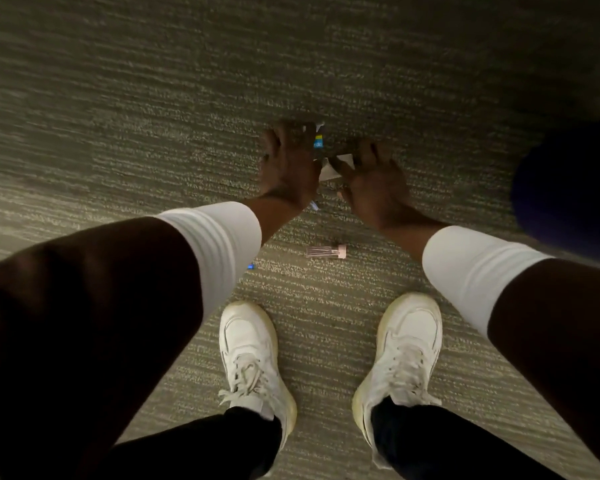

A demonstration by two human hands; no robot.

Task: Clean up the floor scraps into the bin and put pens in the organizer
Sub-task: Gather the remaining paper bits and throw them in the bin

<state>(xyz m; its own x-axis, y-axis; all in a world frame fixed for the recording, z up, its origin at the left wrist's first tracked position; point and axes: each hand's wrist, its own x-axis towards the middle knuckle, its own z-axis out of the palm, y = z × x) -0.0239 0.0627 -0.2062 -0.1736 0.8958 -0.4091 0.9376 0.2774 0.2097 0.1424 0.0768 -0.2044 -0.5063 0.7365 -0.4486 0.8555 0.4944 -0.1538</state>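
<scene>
Both my hands reach down to the grey carpet in the head view. My left hand (286, 161) is closed around scraps, with a printed blue and yellow piece (318, 142) showing at its fingers and a blue tip (314, 205) poking out below the palm. My right hand (374, 183) pinches a white paper scrap (329, 171) lying on the floor between the two hands. A clear pen cap with a pink end (327, 251) lies on the carpet nearer my feet. A small blue bit (250, 267) shows beside my left sleeve.
My two white sneakers (253, 358) (402, 355) stand on the carpet below the hands. A dark blue rounded object (568, 202) sits at the right edge. No bin or organizer is in view.
</scene>
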